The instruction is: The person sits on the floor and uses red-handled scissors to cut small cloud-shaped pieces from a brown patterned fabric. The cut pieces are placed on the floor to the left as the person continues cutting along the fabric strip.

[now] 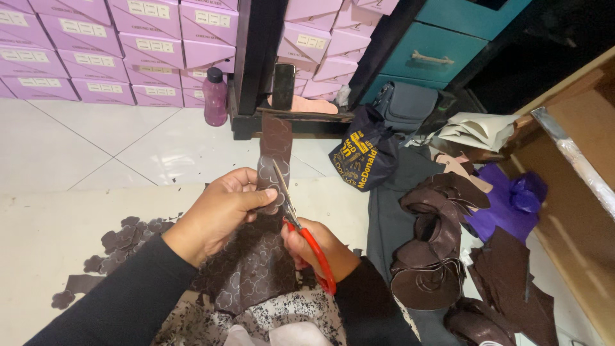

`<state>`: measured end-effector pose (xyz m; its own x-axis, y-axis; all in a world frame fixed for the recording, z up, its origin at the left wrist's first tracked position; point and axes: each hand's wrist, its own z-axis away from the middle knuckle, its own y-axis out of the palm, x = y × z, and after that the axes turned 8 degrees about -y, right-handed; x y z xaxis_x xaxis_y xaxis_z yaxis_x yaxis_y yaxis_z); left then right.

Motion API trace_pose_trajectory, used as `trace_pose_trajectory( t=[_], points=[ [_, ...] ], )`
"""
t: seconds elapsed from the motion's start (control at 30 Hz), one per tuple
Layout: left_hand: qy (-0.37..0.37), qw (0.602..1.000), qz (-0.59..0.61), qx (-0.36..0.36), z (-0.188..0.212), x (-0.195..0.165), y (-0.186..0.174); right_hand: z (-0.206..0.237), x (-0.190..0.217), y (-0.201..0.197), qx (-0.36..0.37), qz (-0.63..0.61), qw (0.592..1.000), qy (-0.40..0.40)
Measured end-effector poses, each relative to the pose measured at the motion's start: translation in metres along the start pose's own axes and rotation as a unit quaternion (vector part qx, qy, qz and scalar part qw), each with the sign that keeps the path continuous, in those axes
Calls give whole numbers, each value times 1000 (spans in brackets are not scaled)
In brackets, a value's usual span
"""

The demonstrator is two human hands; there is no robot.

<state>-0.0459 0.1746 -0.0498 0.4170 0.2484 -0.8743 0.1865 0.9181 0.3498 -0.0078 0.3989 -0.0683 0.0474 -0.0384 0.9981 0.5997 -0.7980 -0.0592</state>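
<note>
My left hand (221, 211) pinches a long strip of dark brown leather (274, 144) marked with pale flower outlines, holding it upright in front of me. My right hand (317, 247) grips red-handled scissors (296, 214), whose blades point up along the strip's right edge, at the outlines just under my left thumb. The wider lower part of the same marked leather (253, 269) drapes over my lap. A heap of small cut-out brown flower shapes (125, 240) lies on the white mat to the left of my left arm.
Rolled and flat brown leather pieces (435, 256) lie at the right, with purple material (512, 198) beyond. A dark printed bag (362, 154), a purple bottle (215, 96), stacked lilac boxes (115, 45), a black post (256, 57) and a wooden bench edge (576, 160) surround me.
</note>
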Motion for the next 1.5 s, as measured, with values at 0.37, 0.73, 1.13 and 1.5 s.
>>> trace_pose_trajectory(
  t=[0.37, 0.73, 1.13, 1.5],
  points=[
    [0, 1000, 6, -8, -1, 0, -7, -4, 8, 12, -40, 72, 996, 18],
    [-2, 997, 80, -9, -4, 4, 2, -6, -1, 8, -61, 65, 996, 17],
    [10, 1000, 23, -8, 0, -6, -6, -7, 2, 5, -52, 59, 997, 8],
    [0, 1000, 0, -12, 6, -12, -7, -6, 5, 9, -54, 75, 996, 22]
  ],
)
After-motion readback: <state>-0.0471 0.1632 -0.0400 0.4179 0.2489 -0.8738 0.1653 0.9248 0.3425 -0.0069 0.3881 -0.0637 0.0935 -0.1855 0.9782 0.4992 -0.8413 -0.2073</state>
